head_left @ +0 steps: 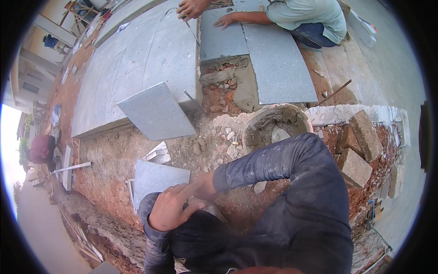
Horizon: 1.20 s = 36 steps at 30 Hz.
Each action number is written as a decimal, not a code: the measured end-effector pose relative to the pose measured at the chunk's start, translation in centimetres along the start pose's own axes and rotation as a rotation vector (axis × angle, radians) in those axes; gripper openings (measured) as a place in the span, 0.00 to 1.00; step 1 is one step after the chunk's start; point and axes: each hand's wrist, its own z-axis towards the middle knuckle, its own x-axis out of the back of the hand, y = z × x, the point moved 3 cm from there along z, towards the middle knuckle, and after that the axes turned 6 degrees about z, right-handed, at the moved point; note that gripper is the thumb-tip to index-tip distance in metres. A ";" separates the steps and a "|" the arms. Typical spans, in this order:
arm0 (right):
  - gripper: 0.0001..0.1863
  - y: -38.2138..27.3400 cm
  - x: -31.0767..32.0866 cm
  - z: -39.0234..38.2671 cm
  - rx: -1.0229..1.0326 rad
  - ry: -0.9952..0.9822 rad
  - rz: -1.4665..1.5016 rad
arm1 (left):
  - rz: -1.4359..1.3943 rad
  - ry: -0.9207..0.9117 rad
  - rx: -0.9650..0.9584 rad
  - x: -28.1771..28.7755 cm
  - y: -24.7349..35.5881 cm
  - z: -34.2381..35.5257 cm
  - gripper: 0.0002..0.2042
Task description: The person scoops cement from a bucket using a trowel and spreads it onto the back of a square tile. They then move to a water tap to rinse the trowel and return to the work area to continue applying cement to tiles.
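My left hand (169,208) is low in the head view, its fingers loosely bent and thumb apart, crossed against my right hand (205,185). The right hand's fingers are mostly hidden behind the left. Beneath and beyond both hands lies a grey stone slab (159,176), with a small angled metal piece (157,153) past it. A larger grey slab (155,112) leans tilted against the paved step. To the right, beyond my bent leg, a round bucket (253,132) holds wet grey mortar.
A co-worker (324,23) crouches on laid slabs (278,68) beside an open mortar bed (244,86); another person's hand (191,9) grips a thin rod. Broken blocks (360,166) lie right. A stepped pavement (114,82) spans the left, with a person in maroon (41,148) and boards beyond.
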 end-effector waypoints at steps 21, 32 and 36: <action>0.17 0.9 -0.7 0.7 -0.023 0.025 0.027 | -0.016 -0.005 0.002 0.0 0.0 0.0 0.23; 0.16 0.7 -0.3 0.5 -0.009 0.027 0.009 | -0.023 -0.008 0.007 0.1 -0.3 0.2 0.22; 0.16 0.7 -0.2 0.4 -0.002 0.024 -0.005 | -0.022 -0.010 0.010 0.1 -0.4 0.1 0.22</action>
